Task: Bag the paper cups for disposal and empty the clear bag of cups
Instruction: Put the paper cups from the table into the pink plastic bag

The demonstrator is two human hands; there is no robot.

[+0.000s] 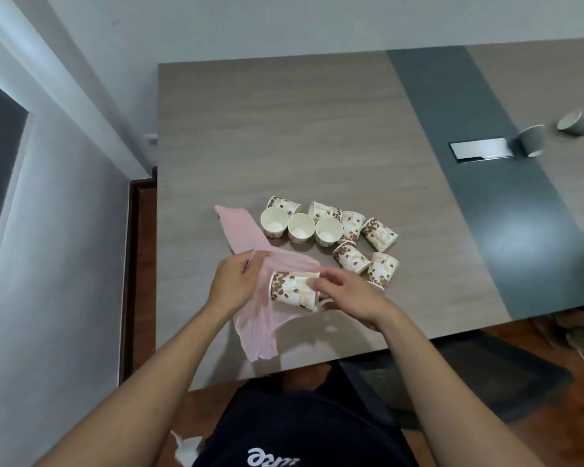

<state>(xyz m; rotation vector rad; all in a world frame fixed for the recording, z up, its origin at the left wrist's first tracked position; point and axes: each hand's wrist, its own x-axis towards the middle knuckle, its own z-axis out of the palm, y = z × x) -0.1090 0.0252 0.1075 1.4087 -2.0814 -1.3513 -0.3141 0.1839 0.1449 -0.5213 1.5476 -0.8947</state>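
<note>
A thin pink plastic bag [258, 335] lies crumpled on the near part of a grey wood-grain table [284, 129]. It is translucent and creased lengthwise, with one end hanging towards the table's near edge and the other trailing away to the far left.

Over the bag's middle a paper cup [290, 291] lies on its side, cream with brown coffee-bean print. Whether it is already past the bag's mouth cannot be told. The right hand [351, 294] is to the right of the bag. Its fingers and thumb are curled in and pinch the cup's right end. The left hand [235, 283] is at the bag's left side, with its fingers bent and gripping a fold of the pink film, lifting it beside the cup.

Just beyond the bag three more cups stand upright in a row: one [274, 223] touches the bag's far strip, the middle one [300, 227] is next to it, and the third [328, 230] is to its right. All three show plain white insides.

Behind and to the right of that row, cups with the same print lie tipped or on their sides, among them one [284, 205] at the back and one [380, 233] furthest right.

Far beyond the bag to the right, a dark strip [486, 197] crosses the table with a metal hatch [481, 148] set in it. Two grey cups [531, 139] lie close to the hatch.
</note>
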